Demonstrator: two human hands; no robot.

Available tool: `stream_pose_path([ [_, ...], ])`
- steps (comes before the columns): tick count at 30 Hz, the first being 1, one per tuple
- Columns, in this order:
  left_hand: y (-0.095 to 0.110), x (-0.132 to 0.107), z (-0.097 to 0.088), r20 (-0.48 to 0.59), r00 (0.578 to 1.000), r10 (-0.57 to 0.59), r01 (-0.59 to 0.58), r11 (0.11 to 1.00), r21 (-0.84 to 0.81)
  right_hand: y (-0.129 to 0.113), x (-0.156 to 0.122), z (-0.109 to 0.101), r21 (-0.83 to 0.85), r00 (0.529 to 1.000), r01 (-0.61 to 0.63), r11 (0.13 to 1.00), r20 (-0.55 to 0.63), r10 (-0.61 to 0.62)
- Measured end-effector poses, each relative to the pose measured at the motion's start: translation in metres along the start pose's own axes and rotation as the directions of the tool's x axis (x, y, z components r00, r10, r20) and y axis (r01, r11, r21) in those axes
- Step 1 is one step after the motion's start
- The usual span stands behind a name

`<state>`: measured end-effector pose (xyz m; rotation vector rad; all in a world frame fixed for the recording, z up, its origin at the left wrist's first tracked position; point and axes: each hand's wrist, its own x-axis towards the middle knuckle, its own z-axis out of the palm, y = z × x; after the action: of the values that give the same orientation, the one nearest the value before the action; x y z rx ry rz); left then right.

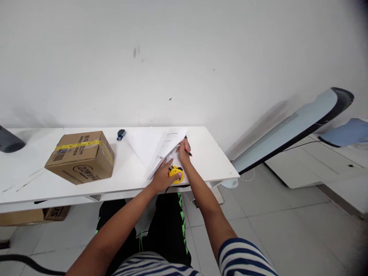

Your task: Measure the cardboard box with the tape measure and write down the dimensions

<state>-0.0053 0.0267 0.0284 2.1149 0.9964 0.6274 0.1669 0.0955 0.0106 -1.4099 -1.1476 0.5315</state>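
Observation:
White paper sheets (149, 147) lie on a white table (28, 176), one sheet lifted and folded over. My left hand (163, 176) rests at the sheets' near edge, fingers curled round a yellow tape measure (176, 173). My right hand (183, 151) sits just beyond it on the paper, closed on a red and black pen (188, 152).
A taped cardboard box (82, 156) stands on the table's left half, a small blue gadget (121, 134) behind it near the wall. A dark object (10, 141) is at the far left. A long grey panel (290, 128) leans right of the table. Another box (34, 215) lies underneath.

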Motion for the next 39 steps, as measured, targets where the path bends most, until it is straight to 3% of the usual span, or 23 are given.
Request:
stream_pose_path([
  [3,0.0,0.001,-0.001,-0.016,1.0,0.012,-0.012,0.999,0.041,-0.008,-0.002,0.005,0.099,0.998,-0.008,0.995,-0.057,0.013],
  [8,-0.002,0.003,0.001,-0.024,0.999,0.027,-0.025,0.996,0.083,-0.009,-0.006,0.006,0.052,0.99,-0.069,0.996,0.127,0.062],
  [13,-0.002,0.006,0.006,0.007,1.0,-0.019,0.018,0.993,0.12,-0.006,-0.006,0.005,-0.031,0.997,-0.069,0.997,0.042,0.071],
  [39,-0.001,0.006,0.006,-0.005,1.0,-0.015,0.016,0.992,0.129,-0.004,-0.007,0.006,-0.083,0.99,-0.093,0.992,0.097,0.101],
])
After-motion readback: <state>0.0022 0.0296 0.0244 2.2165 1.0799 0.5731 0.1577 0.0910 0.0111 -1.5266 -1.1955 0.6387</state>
